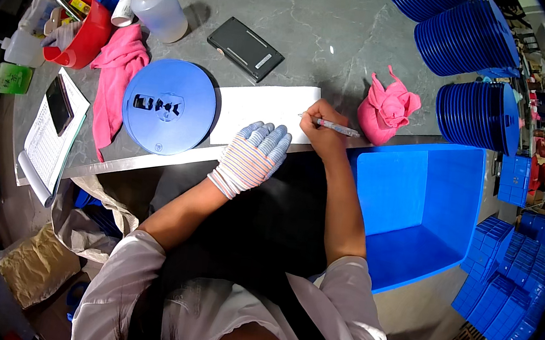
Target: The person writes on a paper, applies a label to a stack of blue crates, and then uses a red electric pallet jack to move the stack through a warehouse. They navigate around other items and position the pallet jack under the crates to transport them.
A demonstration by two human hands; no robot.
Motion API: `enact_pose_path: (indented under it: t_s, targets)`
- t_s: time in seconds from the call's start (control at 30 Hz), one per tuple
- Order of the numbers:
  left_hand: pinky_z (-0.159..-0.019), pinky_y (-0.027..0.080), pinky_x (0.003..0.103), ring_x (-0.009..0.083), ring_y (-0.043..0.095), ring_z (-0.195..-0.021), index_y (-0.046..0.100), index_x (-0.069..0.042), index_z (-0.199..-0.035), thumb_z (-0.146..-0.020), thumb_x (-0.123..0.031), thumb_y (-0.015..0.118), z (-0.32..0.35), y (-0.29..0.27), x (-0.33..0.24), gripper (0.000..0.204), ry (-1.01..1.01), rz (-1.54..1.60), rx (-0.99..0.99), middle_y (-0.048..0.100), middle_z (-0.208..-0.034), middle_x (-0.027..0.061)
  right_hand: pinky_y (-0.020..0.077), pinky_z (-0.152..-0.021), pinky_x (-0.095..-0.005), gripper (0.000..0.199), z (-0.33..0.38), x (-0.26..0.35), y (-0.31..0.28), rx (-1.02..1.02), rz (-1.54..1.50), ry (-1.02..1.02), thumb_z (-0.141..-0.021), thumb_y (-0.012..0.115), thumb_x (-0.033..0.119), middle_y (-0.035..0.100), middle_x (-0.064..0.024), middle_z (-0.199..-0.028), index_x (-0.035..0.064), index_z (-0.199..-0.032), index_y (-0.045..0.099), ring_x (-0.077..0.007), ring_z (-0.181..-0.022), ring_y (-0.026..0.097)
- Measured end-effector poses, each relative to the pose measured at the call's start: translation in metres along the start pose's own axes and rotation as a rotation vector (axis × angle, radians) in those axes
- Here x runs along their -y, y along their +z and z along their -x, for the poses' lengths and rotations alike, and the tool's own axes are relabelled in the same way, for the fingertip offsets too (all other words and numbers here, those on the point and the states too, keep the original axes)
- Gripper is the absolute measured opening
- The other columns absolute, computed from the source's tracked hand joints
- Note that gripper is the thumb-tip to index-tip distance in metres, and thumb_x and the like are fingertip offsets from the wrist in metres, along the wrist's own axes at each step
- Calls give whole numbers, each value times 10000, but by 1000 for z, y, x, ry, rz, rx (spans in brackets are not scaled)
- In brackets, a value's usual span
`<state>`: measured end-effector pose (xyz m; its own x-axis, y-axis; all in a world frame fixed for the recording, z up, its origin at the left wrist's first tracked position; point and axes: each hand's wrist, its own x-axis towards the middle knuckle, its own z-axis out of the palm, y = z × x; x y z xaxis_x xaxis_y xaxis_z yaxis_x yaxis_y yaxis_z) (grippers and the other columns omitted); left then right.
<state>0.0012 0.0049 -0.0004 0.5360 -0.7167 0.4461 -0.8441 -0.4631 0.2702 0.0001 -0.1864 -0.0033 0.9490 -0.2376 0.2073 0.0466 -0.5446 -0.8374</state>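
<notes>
A sheet of white paper [246,103] lies near the front edge of the grey table. My left hand [254,154], in a striped knit glove, rests on the sheet's lower edge with its fingers stretched out. Bare and closed, my right hand [324,130] grips a pen [338,128] at the paper's right end; the pen's tip is by the sheet. A round blue plastic reel [178,109] sits left of the paper, partly over its edge. Beyond the sheet lies a black rectangular device [246,47], perhaps a calculator turned face down.
Right of my hand stands a bundled pink cloth [387,109], and below it a large blue bin [416,206]. Stacked blue reels [466,37] line the right. At left are a squeeze bottle [158,9], red basket [93,35], pink cloth [116,78], phone [59,104] and notepad [53,148].
</notes>
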Motion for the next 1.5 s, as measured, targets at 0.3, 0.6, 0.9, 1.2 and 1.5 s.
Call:
enact_pose_path:
  t_s: [0.3,0.6,0.9,1.2,1.5]
  targets:
    - [-896,444,411,276,584,-980,605,-56,-1093,-756,-194,624,0,-1,-1,364,6,-3,17,613,-1113,120,377,-491,-226,127,1,-5,2,-56,17,33,-728,630,12,522,-2,-560,39,-691,511,-41,-529,468]
    - [-892,445,414,276,584,-977,602,-54,-1094,-763,-198,620,0,-2,0,361,4,-5,24,613,-1111,115,376,-491,-230,117,0,3,-1,-52,14,61,-723,609,2,517,-15,-558,34,-688,502,-56,-526,468]
    - [-893,444,415,276,586,-974,603,-54,-1088,-763,-189,619,-1,-1,0,353,3,13,11,611,-1115,118,398,-475,-253,132,9,-23,-8,-106,-195,29,-711,622,-9,508,-31,-548,44,-684,504,-77,-490,462]
    - [-890,448,410,266,588,-971,612,-59,-1070,-756,-178,617,0,-1,-3,336,9,26,17,617,-1110,110,469,-616,-301,251,-2,-26,-16,-346,232,-110,-733,679,18,571,-58,-806,81,-965,607,-204,-734,576]
    - [-815,483,380,246,590,-936,609,-92,-1001,-699,-113,574,11,-1,-3,305,103,50,15,628,-1057,70,483,-707,-401,244,-30,-5,10,-313,735,-112,-725,681,149,568,-72,-876,120,-959,619,-289,-857,571]
